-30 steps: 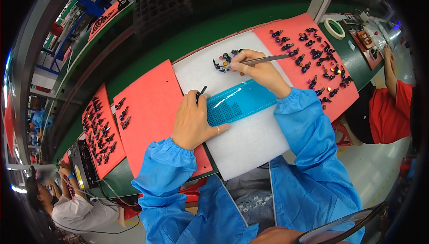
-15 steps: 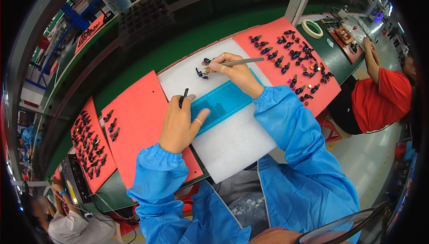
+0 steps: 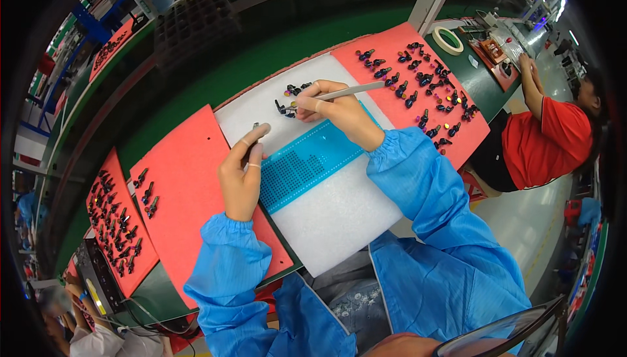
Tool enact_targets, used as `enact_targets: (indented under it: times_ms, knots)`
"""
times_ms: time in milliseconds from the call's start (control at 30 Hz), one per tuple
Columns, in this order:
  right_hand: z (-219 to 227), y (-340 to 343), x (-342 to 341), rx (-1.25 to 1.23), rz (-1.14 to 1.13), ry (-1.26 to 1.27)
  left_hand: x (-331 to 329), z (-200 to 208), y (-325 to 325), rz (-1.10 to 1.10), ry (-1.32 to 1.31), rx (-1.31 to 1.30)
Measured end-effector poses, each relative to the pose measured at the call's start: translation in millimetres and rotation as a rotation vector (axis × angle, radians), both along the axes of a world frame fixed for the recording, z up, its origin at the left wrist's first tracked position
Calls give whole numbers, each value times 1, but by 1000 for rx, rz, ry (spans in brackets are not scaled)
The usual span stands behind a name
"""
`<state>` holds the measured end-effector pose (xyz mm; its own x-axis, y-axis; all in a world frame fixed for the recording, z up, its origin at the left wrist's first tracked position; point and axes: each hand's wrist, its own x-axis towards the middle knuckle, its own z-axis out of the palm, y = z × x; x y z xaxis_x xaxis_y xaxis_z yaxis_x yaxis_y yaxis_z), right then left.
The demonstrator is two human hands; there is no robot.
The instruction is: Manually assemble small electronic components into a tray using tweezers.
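Between the fingers of my right hand is a pair of grey tweezers. Their tips are beside a few small black parts on a white foam sheet. My left hand is pinched closed at the left of that sheet, with pale covers on some fingertips. A small dark end shows at its fingertips; the rest of that black part is hidden. Under and between my hands lies a blue strip with rows of small dark dots.
A red foam sheet on the right bears many black parts with purple and yellow bits. Two more red sheets lie left. A tape roll sits on the green bench. A person in red works at the right.
My left hand has shifted slightly left and its fingers have closed together, so the black part shows less. The tweezers stay by the small parts. The whole view has shifted a little.
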<state>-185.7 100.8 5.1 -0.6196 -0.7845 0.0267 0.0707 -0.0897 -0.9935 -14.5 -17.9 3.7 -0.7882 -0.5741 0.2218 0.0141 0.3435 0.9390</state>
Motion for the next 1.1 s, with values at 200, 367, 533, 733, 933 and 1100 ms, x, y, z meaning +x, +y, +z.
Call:
enact_targets:
  times_ms: [200, 367, 533, 733, 933, 1100]
  knots:
    - [9, 13, 4, 13, -16, -12, 6, 0, 3, 100, 71, 197]
    - [4, 11, 3, 29, -23, -155, 11, -2, 0, 87, 28, 242]
    - [7, 16, 8, 155, 109, -176, 10, -9, -1, 60, 83, 277]
    - [11, 16, 14, 271, 208, -137, 4, -2, -1, 82, 131, 379]
    - [5, 12, 17, 327, 196, -44, 9, -8, -5, 22, 66, 461]
    - [6, 13, 14, 243, 103, 4, 9, -7, -3, -31, 24, 501]
